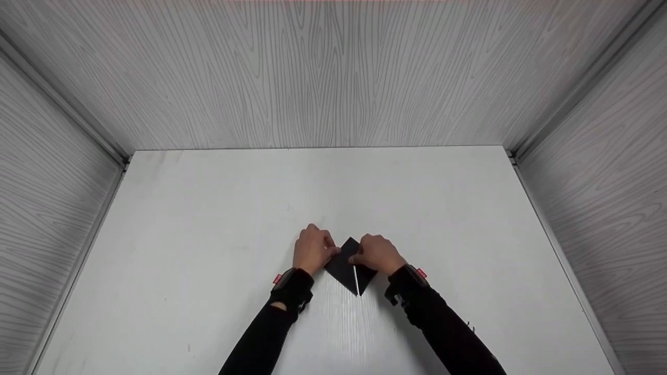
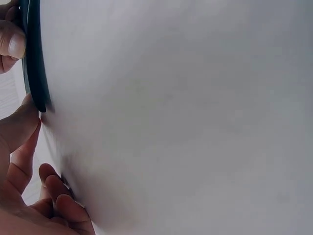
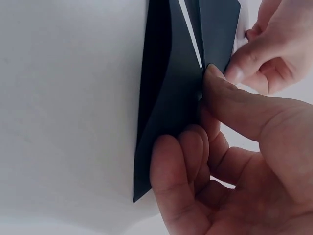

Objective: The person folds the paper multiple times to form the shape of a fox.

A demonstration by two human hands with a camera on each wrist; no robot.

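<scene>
A small piece of black paper [image 1: 341, 272], folded to a kite-like shape, lies on the white tabletop between the two hands. Down its lower part runs a narrow white gap between two folded flaps. My left hand [image 1: 312, 250] pinches the paper's left corner with thumb and forefinger; its other fingers curl beside it. On the other side, my right hand [image 1: 380, 253] grips the right flap, its thumb near the top of the white gap. The right wrist view shows this flap [image 3: 183, 93] bowed slightly open along its outer edge, with curled fingers against it.
The white tabletop [image 1: 219, 224] spreads around the hands. Grey wood-grained panels stand at the back [image 1: 312, 78], on the left [image 1: 47, 198] and on the right [image 1: 599, 172]. Dark sleeves and wrist-worn cameras cover both forearms.
</scene>
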